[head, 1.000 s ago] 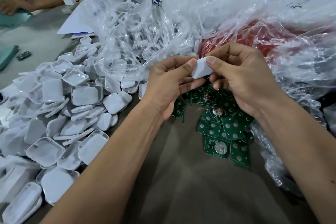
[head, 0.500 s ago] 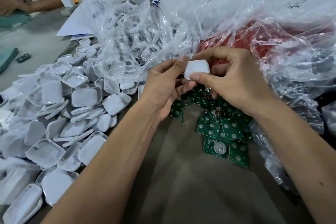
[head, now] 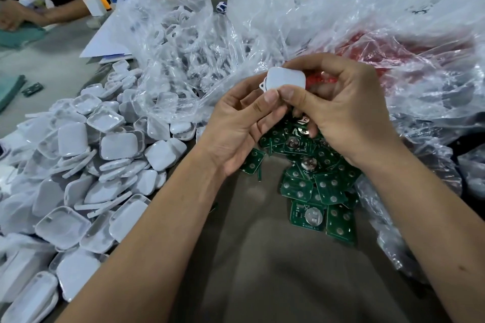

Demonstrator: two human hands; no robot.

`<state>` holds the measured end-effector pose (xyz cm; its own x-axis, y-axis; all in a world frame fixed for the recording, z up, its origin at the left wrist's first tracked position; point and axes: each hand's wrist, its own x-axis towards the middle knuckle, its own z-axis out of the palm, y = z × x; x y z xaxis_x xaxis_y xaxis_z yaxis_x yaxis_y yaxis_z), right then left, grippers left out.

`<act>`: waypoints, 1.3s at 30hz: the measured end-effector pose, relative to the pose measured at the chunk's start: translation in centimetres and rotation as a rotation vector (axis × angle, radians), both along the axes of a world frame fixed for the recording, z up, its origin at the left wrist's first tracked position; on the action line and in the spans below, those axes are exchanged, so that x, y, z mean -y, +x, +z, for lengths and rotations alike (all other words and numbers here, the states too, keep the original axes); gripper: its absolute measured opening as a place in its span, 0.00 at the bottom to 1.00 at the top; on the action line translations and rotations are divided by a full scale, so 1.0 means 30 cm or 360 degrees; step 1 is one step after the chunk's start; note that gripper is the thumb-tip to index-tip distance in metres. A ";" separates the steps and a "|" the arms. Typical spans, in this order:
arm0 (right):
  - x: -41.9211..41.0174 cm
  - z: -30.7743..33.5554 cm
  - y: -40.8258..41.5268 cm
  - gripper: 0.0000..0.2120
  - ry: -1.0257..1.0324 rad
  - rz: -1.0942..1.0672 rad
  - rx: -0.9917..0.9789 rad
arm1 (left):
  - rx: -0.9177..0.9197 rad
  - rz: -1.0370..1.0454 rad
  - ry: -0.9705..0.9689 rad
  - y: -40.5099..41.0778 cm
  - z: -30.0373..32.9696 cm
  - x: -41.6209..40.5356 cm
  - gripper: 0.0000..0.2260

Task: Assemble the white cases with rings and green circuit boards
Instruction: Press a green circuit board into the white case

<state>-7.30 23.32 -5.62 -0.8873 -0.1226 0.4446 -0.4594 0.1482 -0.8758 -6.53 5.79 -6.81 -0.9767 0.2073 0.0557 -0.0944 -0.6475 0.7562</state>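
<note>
Both hands meet above a pile of green circuit boards (head: 312,186) on the tabletop (head: 262,257). The left hand (head: 236,126) and right hand (head: 341,110) pinch one white case (head: 286,81) between thumbs and fingers (head: 309,64), a small ring tab jutting from its left corner. Loose white case halves (head: 78,165) heap to the left, beside clear plastic bags (head: 183,47).

We see white case (head: 286,81) lower edge hidden behind thumbs; its inside faces away. Green circuit boards (head: 309,191) partly covered by right hand (head: 349,115). Rings in clear bag (head: 178,42) blurred. Case pile (head: 65,165) cut off at left edge.
</note>
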 end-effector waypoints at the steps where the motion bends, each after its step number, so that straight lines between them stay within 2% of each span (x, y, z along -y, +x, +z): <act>1: 0.000 0.001 0.000 0.16 0.0065 -0.0063 -0.0081 | -0.0011 -0.0001 -0.0014 0.000 -0.001 0.000 0.09; 4: 0.000 0.004 -0.004 0.15 0.0114 -0.0163 -0.0242 | -0.0043 -0.0019 -0.0093 -0.002 -0.006 0.008 0.10; 7: 0.005 0.009 -0.002 0.11 -0.0084 -0.0104 -0.0173 | -0.0081 -0.0085 -0.0158 -0.002 -0.009 0.007 0.15; 9: 0.006 0.019 0.004 0.08 -0.0342 0.0048 -0.0058 | -0.0094 -0.0137 -0.0182 -0.003 -0.008 0.002 0.19; 13: -0.032 0.046 0.011 0.03 -0.0897 0.0343 0.0373 | -0.0063 -0.0233 -0.0099 -0.005 -0.006 0.004 0.24; 16: -0.064 0.064 0.008 0.08 -0.1112 0.0393 0.0492 | -0.0050 -0.0357 0.0038 -0.004 0.002 0.015 0.27; 17: -0.064 0.068 0.007 0.10 -0.1095 0.0351 0.0475 | -0.0043 -0.0400 0.0080 -0.003 0.005 0.016 0.28; 21: -0.029 0.066 0.019 0.17 -0.0548 0.0073 0.0173 | 0.0014 -0.0487 0.0138 0.002 0.016 0.017 0.24; 23: -0.013 0.066 0.026 0.19 -0.0421 0.0038 0.0097 | 0.0032 -0.0494 0.0144 0.001 0.019 0.019 0.23; 28: -0.019 0.052 0.019 0.05 0.0072 -0.0114 -0.0062 | 0.0022 -0.0490 0.0175 -0.005 0.015 0.025 0.23; 32: -0.017 0.035 0.008 0.09 0.0239 -0.0239 -0.0164 | 0.0047 -0.0455 0.0217 -0.010 0.012 0.026 0.24; 39: -0.015 0.048 0.018 0.12 0.0581 -0.0181 -0.0449 | 0.0114 -0.0378 0.0001 -0.001 0.013 0.021 0.20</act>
